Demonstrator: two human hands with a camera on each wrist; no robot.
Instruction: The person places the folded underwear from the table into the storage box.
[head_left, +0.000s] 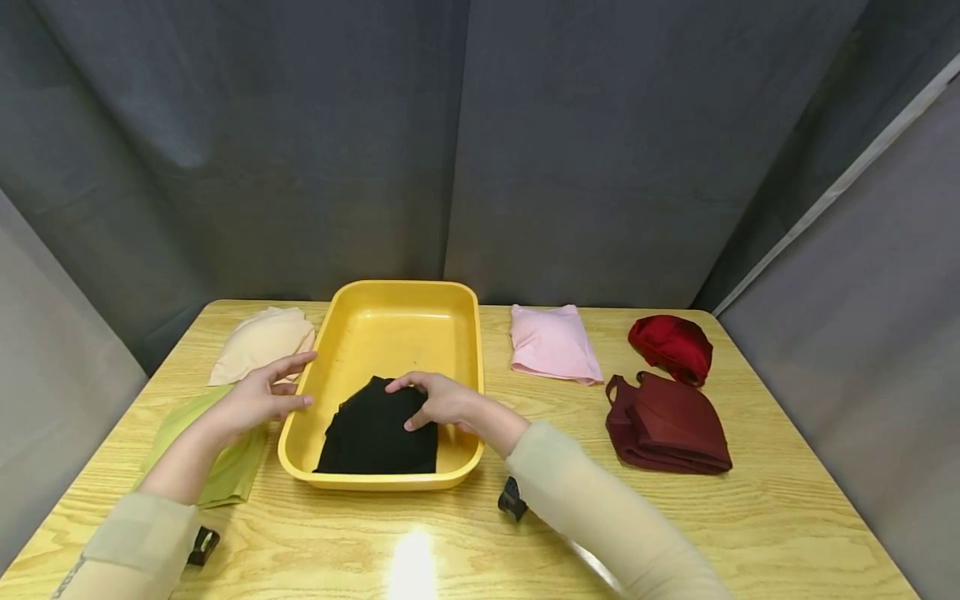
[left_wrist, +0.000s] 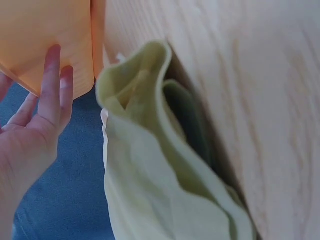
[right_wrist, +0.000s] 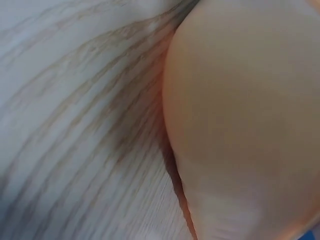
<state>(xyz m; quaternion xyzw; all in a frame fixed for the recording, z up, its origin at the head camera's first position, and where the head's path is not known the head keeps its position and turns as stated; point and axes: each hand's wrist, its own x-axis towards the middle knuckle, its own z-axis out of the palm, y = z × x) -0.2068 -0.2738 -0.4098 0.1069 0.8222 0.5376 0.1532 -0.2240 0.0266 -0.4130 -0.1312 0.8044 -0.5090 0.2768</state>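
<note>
Black cloth [head_left: 367, 442] lies in near end of yellow tray [head_left: 390, 333], directly under the nearer right hand [head_left: 442, 400], unclenched and touching it; left hand [head_left: 262, 397], fingers extended, at tray's left rim.

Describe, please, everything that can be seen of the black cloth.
The black cloth is plain, soft-looking fabric, apparently folded, with a sloping, slightly uneven left edge and a straighter right one. It lies in the near part of the yellow tray. The right hand is over its upper right area, seemingly touching it.
</note>
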